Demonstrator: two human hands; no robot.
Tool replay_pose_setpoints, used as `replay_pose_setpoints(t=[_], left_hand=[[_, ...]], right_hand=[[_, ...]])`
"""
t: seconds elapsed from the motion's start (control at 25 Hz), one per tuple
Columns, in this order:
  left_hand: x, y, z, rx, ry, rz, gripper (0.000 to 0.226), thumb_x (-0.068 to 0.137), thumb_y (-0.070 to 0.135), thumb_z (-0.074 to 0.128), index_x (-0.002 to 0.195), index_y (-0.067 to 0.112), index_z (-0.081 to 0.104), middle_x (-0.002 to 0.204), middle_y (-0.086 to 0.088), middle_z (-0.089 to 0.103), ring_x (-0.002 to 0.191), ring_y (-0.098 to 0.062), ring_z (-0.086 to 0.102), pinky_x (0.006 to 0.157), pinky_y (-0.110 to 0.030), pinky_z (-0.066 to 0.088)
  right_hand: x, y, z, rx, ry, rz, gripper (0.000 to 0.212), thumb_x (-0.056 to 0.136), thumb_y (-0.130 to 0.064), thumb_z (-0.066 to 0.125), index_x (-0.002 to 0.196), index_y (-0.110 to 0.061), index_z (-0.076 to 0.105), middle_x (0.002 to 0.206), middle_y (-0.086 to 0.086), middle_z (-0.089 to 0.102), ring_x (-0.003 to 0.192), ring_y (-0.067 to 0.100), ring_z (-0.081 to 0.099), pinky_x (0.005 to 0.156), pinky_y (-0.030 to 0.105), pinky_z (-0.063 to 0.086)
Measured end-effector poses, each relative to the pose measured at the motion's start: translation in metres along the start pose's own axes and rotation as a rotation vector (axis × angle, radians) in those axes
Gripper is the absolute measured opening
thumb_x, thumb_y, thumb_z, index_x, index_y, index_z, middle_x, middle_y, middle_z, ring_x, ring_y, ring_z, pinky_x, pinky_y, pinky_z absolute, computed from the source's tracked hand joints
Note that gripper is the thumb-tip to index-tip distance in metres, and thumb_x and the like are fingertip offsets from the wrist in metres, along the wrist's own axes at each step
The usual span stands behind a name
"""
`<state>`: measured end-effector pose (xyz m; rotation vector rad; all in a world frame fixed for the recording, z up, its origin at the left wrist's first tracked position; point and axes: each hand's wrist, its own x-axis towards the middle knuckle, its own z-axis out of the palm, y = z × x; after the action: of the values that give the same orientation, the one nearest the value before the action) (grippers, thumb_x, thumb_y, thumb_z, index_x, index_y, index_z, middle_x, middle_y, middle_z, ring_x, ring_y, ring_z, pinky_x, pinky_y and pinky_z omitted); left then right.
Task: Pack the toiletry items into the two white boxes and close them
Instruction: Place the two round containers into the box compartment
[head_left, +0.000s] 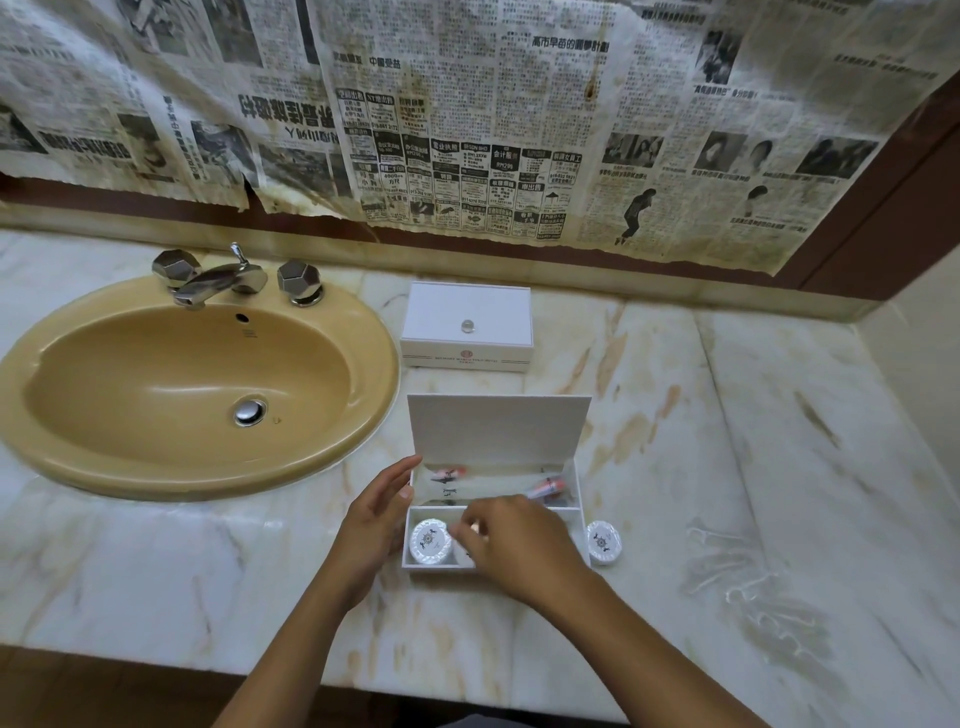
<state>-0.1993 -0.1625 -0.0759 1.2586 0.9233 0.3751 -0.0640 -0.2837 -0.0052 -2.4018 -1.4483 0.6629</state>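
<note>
An open white box (498, 431) stands on the marble counter with its lid raised. Its rear compartment holds clear wrapped packets and an orange-capped tube (545, 486). One round white soap (430, 540) lies in the front compartment. My right hand (514, 545) reaches into that front compartment, fingers pinched on a second round white soap that is mostly hidden beneath it. My left hand (376, 514) rests open against the box's left side. Another round soap (602, 542) lies on the counter just right of the box. A closed white box (467, 325) with a small knob sits farther back.
A tan oval sink (192, 389) with chrome taps (223, 278) lies to the left. Several clear plastic floss picks (727, 566) are scattered on the counter (779, 415) to the right. Newspaper covers the wall behind. The counter's front edge runs below my forearms.
</note>
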Motion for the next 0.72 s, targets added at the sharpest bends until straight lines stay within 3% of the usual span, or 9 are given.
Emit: replay_pose_setpoints(t=[0.2, 0.36, 0.44, 0.64, 0.72], left_hand=[[-0.003, 0.006, 0.002, -0.027, -0.009, -0.037, 0.033, 0.103, 0.024, 0.053, 0.13, 0.041, 0.061, 0.127, 0.008, 0.07, 0.115, -0.015, 0.068, 0.084, -0.032, 0.059], [-0.005, 0.009, 0.004, -0.008, 0.0, -0.046, 0.034, 0.103, 0.023, 0.052, 0.134, 0.037, 0.059, 0.123, 0.01, 0.07, 0.107, -0.008, 0.071, 0.07, -0.02, 0.057], [-0.005, 0.009, 0.004, 0.0, 0.001, -0.046, 0.033, 0.104, 0.024, 0.052, 0.133, 0.038, 0.06, 0.122, 0.011, 0.071, 0.109, -0.01, 0.071, 0.07, -0.021, 0.057], [-0.002, 0.004, 0.0, 0.028, -0.005, -0.045, 0.033, 0.105, 0.027, 0.051, 0.129, 0.047, 0.062, 0.13, 0.008, 0.068, 0.119, -0.016, 0.066, 0.089, -0.036, 0.057], [-0.002, 0.004, 0.002, 0.022, -0.005, -0.046, 0.033, 0.105, 0.025, 0.05, 0.13, 0.044, 0.061, 0.129, 0.007, 0.069, 0.116, -0.016, 0.068, 0.084, -0.031, 0.058]], right_hand=[[-0.011, 0.042, -0.03, 0.164, 0.27, 0.116, 0.019, 0.089, -0.04, 0.055, 0.096, -0.028, 0.068, 0.088, -0.009, 0.068, 0.086, 0.012, 0.061, 0.076, 0.028, 0.048], [-0.018, 0.082, -0.032, 0.175, 0.382, 0.215, 0.018, 0.09, -0.032, 0.058, 0.104, -0.026, 0.067, 0.093, -0.008, 0.065, 0.078, 0.01, 0.058, 0.071, 0.023, 0.041], [-0.024, 0.098, -0.027, 0.153, 0.358, 0.27, 0.023, 0.089, -0.029, 0.059, 0.112, -0.026, 0.064, 0.101, -0.005, 0.062, 0.079, 0.01, 0.057, 0.071, 0.022, 0.04], [-0.038, 0.116, -0.011, 0.056, 0.142, 0.325, 0.046, 0.083, -0.029, 0.063, 0.128, -0.03, 0.051, 0.119, -0.003, 0.053, 0.109, 0.017, 0.05, 0.088, 0.028, 0.043], [-0.038, 0.118, -0.006, 0.019, 0.089, 0.343, 0.049, 0.082, -0.032, 0.064, 0.129, -0.03, 0.049, 0.12, -0.003, 0.052, 0.111, 0.018, 0.049, 0.09, 0.03, 0.042]])
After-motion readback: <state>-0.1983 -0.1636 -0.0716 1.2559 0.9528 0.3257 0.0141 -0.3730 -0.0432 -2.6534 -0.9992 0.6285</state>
